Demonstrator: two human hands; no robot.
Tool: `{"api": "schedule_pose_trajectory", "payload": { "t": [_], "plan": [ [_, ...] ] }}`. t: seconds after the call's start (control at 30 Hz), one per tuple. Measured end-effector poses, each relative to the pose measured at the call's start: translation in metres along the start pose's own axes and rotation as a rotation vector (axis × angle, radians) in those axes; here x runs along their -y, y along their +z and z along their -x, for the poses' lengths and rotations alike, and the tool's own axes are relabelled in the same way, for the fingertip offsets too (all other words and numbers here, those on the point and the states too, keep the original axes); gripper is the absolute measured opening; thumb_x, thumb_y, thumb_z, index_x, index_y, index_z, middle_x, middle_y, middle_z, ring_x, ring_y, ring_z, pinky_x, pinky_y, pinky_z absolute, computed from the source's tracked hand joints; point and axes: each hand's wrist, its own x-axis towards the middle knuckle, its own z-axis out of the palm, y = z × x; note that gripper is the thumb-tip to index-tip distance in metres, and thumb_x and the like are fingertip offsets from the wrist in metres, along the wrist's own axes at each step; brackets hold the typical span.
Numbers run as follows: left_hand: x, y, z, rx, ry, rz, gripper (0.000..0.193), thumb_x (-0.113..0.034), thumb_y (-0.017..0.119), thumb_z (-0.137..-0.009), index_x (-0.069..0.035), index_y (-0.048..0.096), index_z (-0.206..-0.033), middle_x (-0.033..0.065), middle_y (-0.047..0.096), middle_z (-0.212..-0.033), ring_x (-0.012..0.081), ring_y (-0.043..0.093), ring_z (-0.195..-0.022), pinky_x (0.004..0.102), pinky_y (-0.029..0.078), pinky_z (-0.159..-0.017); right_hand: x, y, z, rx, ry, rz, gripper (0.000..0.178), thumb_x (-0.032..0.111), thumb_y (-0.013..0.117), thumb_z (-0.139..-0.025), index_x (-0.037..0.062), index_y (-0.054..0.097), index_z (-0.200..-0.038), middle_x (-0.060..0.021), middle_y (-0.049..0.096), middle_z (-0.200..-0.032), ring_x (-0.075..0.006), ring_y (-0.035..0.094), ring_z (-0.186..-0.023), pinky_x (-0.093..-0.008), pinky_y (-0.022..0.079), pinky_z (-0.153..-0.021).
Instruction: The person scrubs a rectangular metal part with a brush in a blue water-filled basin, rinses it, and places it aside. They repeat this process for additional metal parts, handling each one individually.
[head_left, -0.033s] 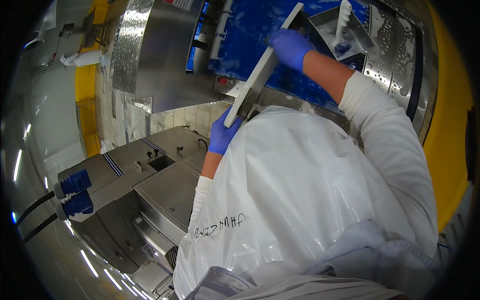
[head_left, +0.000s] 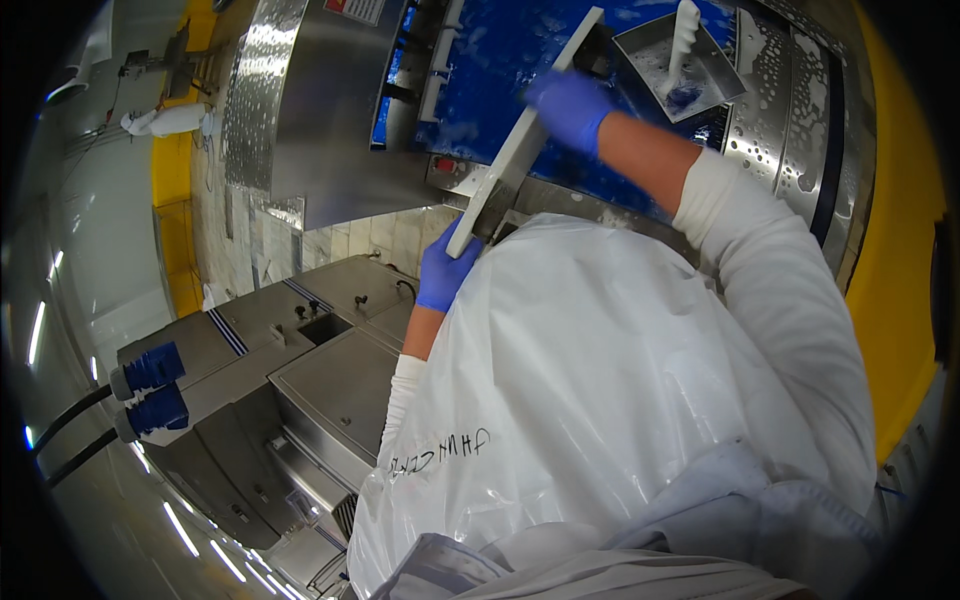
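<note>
I have the long white bar (head_left: 522,150) slanting from mid-view toward one o'clock. My left hand (head_left: 447,268), near centre, has its grip pinching the bar's lower end. My right hand (head_left: 572,108), at one o'clock, curls at its upper stretch, forearm angling off toward four; blur means I cannot tell that grip's state. Black handwriting (head_left: 440,452) crosses the white apron (head_left: 600,350) near six; a red-and-white label (head_left: 357,9) sits at eleven.

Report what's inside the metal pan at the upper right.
Inside the metal pan is a white-handled tool, its bluish end in what looks like foamy liquid. Foam and tool hide parts of the bottom; anything there cannot be seen.
</note>
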Motion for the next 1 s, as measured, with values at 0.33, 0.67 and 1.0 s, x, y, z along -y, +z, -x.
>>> {"api": "schedule_pose_trajectory", "payload": {
  "t": [0.33,0.67,1.0],
  "plan": [
    [0.004,0.001,0.004,-0.002,-0.033,0.006,0.052,-0.01,0.075,-0.091,-0.001,0.06,-0.14,0.0113,0.073,-0.12,0.0116,0.066,-0.103,0.0293,0.052,-0.093,-0.016,-0.006,-0.004,-0.048,-0.03,-0.055,0.022,0.01,0.065,-0.087,0.0107,0.074,-0.108,-0.0114,0.068,-0.11,-0.0305,0.068,-0.106,-0.0401,0.057,-0.092],
    [0.008,0.004,0.003,-0.016,-0.053,0.041,0.051,-0.01,0.075,-0.091,0.001,0.06,-0.139,0.012,0.074,-0.118,0.0118,0.066,-0.103,0.0295,0.053,-0.092,-0.032,0.013,-0.005,-0.182,0.024,-0.181,0.026,0.011,0.063,-0.088,0.0106,0.074,-0.111,-0.012,0.069,-0.109,-0.03,0.069,-0.105,-0.0399,0.057,-0.093],
    [0.001,0.001,0.003,-0.007,-0.014,-0.003,0.051,-0.012,0.075,-0.091,0.0,0.061,-0.138,0.0131,0.075,-0.114,0.0124,0.068,-0.101,0.0301,0.053,-0.091,-0.027,0.008,-0.002,-0.161,0.071,-0.226,0.033,0.005,0.058,-0.09,0.0119,0.071,-0.119,-0.0125,0.069,-0.115,-0.032,0.07,-0.104,-0.0413,0.058,-0.093]
  ]
}}
